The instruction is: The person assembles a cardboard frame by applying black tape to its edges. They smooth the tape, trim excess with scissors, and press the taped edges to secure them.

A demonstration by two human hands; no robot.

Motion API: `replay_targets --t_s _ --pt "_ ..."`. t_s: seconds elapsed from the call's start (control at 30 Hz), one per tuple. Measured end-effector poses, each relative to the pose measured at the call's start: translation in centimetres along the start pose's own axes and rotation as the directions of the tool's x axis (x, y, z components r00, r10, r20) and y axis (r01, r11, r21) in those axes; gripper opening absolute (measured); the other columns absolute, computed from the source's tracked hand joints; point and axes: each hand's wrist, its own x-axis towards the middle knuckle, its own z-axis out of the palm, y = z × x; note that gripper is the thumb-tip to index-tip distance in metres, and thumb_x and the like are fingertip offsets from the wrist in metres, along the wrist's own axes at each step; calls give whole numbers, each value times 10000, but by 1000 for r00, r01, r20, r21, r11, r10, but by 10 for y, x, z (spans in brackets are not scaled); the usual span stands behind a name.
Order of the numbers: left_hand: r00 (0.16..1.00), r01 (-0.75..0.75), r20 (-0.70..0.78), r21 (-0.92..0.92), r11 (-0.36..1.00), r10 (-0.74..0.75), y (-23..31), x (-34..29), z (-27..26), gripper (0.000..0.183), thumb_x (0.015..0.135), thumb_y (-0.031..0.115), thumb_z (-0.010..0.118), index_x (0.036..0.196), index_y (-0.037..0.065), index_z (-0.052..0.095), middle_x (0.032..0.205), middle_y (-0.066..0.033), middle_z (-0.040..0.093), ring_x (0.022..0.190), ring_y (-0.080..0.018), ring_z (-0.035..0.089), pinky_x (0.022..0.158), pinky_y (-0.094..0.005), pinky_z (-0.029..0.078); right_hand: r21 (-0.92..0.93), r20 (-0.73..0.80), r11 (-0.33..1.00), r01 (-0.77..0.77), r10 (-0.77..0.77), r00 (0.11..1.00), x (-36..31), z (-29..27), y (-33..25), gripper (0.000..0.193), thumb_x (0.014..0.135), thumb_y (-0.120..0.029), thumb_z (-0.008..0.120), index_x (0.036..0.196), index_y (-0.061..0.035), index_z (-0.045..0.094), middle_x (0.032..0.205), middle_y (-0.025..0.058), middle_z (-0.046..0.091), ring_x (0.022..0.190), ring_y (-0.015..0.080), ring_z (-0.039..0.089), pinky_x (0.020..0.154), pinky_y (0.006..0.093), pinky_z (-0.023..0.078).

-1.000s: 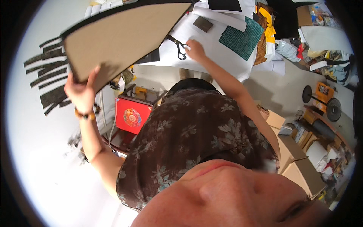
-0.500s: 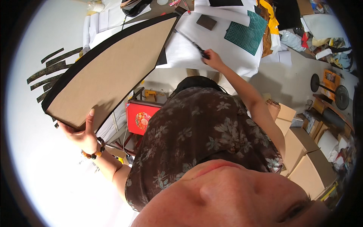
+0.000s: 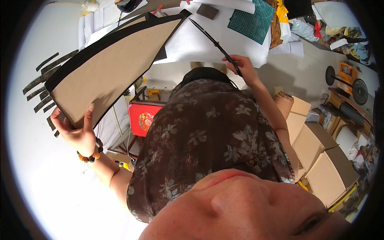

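There are one big cardboard panel (image 3: 108,64), one pair of scissors (image 3: 214,42), one green cutting mat (image 3: 252,20), one red box (image 3: 145,119) and about seven dark strips (image 3: 44,80).

The board (image 3: 108,64) hides the left hand's (image 3: 78,134) fingertips behind its lower corner; only the thumb lies on its face, so the grip on the back cannot be seen. The board also covers part of the dark strips (image 3: 40,86) on the white surface to its left, and its far tip overlaps a dark sheet whose shape cannot be told. Right of the board, the scissors' (image 3: 216,44) handles vanish inside the right hand (image 3: 244,68), and whether the blades are parted is too fine to tell. The green mat (image 3: 252,20) beyond the scissors is cut off by the top edge. The desk (image 3: 200,44) edge is hidden behind the person's shirt (image 3: 208,136).
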Motion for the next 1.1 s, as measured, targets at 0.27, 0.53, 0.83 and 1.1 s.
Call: replay_targets --t_s 0.27,0.53,0.83,1.1 --pt "999 -27 31 -9 1000 27 4 -3 1 675 693 -22 801 1212 76 382 1100 -128 593 975 -218 614 853 -318 484 -3 -36 991 134 -134 990 21 14 -8 319 892 -287 670 1056 -14 663 617 -95 459 522 -11 357 482 166 234" --pt "997 -59 52 49 997 57 9 -2 1 673 696 -31 795 1216 72 380 1106 -144 595 979 -228 615 846 -325 493 38 -15 990 139 -138 990 26 17 -10 360 880 -312 685 1047 7 668 618 -83 485 508 -5 366 476 166 265" --pt "998 -29 58 -3 1000 29 9 -3 1 668 712 -37 787 1227 72 375 1139 -126 583 1011 -210 601 873 -319 479 -6 -21 991 131 -131 991 26 15 -8 330 888 -288 676 1045 1 674 614 -87 482 501 -6 362 471 169 250" --pt "999 -43 35 45 998 41 11 -2 4 682 695 7 817 1218 81 386 1081 -157 603 968 -227 617 833 -318 496 41 -7 988 148 -147 989 25 17 -8 311 903 -266 657 1056 5 671 629 -81 487 502 -6 355 474 173 245"
